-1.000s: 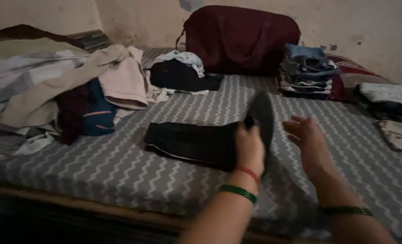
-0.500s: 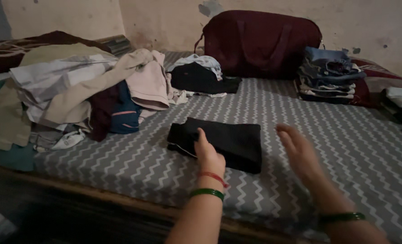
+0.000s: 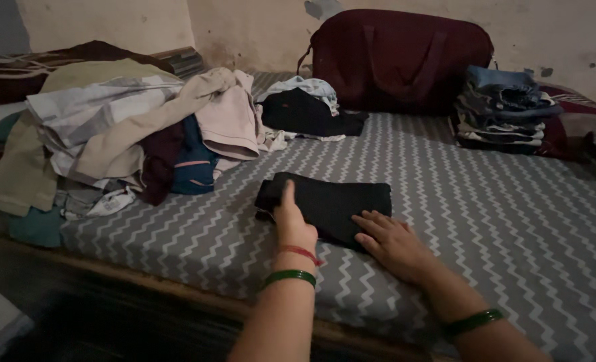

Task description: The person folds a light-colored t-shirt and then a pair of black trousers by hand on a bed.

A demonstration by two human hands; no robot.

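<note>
A folded black garment (image 3: pixel 335 201) lies flat on the grey zigzag bedsheet (image 3: pixel 486 221) in front of me. My left hand (image 3: pixel 292 224) rests on its near left edge, thumb pointing up along the cloth. My right hand (image 3: pixel 392 243) lies palm down with spread fingers on the garment's near right corner. Both wrists wear green bangles, and the left also has a red thread.
A heap of unfolded clothes (image 3: pixel 124 127) covers the left of the bed. A maroon duffel bag (image 3: pixel 402 57) stands against the far wall, with a stack of folded clothes (image 3: pixel 506 110) to its right and a dark and white bundle (image 3: pixel 308 107) in front.
The raised flap of the black garment has been folded down flat. My right hand has come down from the air onto the cloth, and the left now presses its edge.
</note>
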